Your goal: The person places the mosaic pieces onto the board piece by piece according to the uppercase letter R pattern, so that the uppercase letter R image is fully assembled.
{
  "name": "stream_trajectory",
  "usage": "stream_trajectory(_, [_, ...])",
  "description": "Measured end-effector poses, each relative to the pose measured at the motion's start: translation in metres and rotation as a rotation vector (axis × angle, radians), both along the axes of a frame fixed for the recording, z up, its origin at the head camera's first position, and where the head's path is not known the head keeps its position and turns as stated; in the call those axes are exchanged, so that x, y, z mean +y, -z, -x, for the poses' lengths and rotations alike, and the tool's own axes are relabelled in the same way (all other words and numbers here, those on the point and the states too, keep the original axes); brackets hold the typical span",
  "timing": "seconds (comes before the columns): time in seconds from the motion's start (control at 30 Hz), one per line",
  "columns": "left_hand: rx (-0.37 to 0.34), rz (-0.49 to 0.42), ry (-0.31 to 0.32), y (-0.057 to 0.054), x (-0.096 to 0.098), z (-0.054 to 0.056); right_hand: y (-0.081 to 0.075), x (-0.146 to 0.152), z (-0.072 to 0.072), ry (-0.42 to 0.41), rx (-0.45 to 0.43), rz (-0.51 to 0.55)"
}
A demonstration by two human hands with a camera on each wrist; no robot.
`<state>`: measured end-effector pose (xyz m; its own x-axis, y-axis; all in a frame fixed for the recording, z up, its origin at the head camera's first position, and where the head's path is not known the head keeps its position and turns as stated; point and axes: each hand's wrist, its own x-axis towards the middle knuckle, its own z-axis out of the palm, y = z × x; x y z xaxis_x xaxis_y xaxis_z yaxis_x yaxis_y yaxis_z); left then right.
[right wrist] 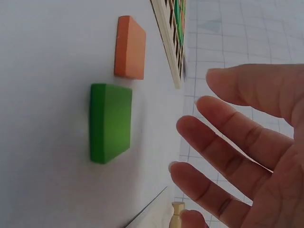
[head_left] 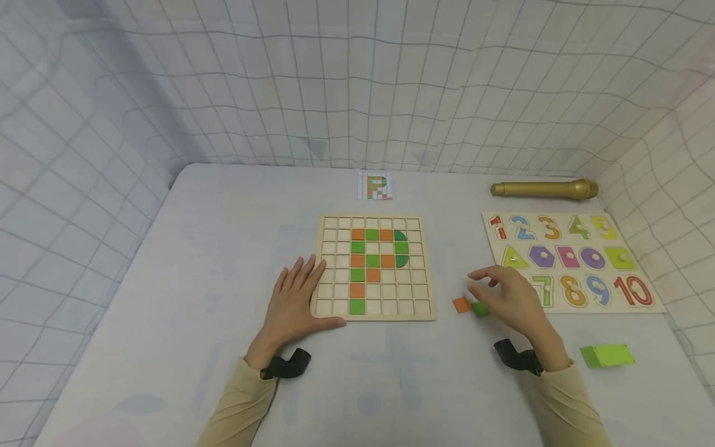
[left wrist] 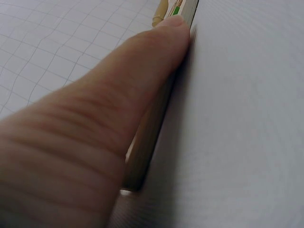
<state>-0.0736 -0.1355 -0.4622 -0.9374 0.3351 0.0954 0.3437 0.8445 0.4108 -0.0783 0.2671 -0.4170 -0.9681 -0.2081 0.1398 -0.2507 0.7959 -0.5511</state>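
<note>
A wooden grid board lies on the table with orange and green square tiles and two rounded dark green pieces in its cells, forming a P-like shape with one more orange tile below. My left hand rests at its front left corner, fingers spread along the left side and thumb along the front edge. To the board's right lie a loose orange tile and a green tile, flat on the table. Over these hovers my right hand, fingers loosely bent, thumb and fingertips apart, nothing between them.
Behind the board is a small card printed with an R made of coloured tiles. A number-and-shape puzzle board lies at the right, a gold microphone behind it and a bright green block in front. Checked cloth walls surround the table.
</note>
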Motion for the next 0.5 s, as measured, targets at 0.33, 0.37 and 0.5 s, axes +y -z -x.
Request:
stream_trajectory(0.33, [-0.032, 0.01, -0.009, 0.0, 0.0, 0.001, 0.004, 0.011, -0.009, -0.112, -0.129, -0.043])
stream_trajectory(0.37, [-0.031, 0.011, -0.009, 0.0, 0.0, 0.001, 0.005, 0.012, -0.01, -0.124, -0.129, -0.045])
stream_trajectory(0.5, [-0.026, 0.01, -0.008, 0.001, -0.001, 0.001, 0.005, 0.015, -0.012, -0.153, -0.149, -0.064])
